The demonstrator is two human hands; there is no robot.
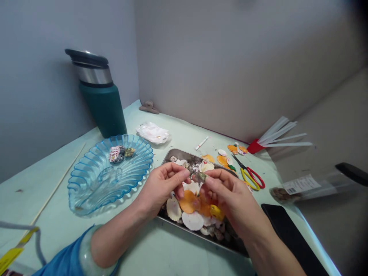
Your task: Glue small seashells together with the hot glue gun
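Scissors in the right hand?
No, the right hand has a small mottled piece at its fingertips, and the scissors lie on the table.

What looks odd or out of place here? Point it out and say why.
Several shells lie loose on the table near the scissors, outside the tray that holds many others, so they look strayed. The bottle seems to lean, though that may be lens distortion.
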